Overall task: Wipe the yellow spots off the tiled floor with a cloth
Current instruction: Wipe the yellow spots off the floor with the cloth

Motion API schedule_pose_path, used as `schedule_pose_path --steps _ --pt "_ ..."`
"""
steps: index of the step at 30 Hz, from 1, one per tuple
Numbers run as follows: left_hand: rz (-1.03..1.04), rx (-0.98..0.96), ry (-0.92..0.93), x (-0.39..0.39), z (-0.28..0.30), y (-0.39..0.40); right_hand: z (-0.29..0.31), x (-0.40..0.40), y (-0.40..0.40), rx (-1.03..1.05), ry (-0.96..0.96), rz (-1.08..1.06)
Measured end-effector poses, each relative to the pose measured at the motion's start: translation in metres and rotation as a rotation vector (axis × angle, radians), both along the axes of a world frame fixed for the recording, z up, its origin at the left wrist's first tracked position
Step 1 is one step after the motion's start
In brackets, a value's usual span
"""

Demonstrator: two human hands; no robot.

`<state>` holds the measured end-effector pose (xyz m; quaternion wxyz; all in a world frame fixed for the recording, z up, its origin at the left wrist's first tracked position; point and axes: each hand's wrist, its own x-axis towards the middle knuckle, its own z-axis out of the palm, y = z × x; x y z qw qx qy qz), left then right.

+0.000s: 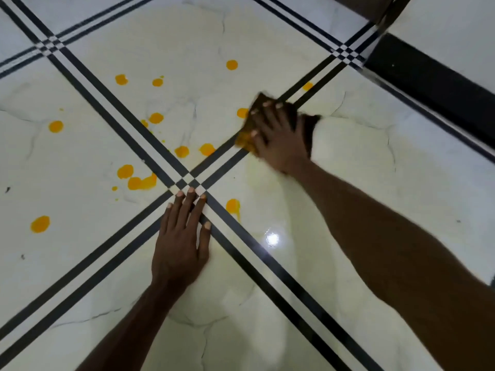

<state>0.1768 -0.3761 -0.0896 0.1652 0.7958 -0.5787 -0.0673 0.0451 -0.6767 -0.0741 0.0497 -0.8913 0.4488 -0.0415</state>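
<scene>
Several yellow spots (182, 151) lie scattered over the glossy white tiled floor (361, 162), mostly left of centre. My right hand (278, 137) presses flat on a dark brown cloth (305, 124), its near edge stained yellow, on the black double line right of centre. One spot (242, 113) touches the cloth's left edge, another (307, 86) sits just beyond it on the line. My left hand (182, 236) rests flat on the floor at the crossing of the black lines, fingers spread, holding nothing. A drippy spot (233, 206) lies right beside its fingers.
Black double lines (107, 105) cross the tiles diagonally. A dark skirting band (428, 84) and a dark metal leg or frame (385, 17) stand at the upper right. A bright light reflection (272, 239) glares on the tile between my arms.
</scene>
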Motion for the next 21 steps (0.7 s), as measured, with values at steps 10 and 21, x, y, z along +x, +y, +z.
schedule_pose_path --steps 10,21 --pt "0.011 0.014 0.029 -0.002 0.004 -0.001 0.003 -0.122 0.020 -0.023 0.038 0.137" --pt "0.003 0.042 0.079 0.002 0.002 0.001 0.002 -0.069 0.166 0.058 0.044 0.534"
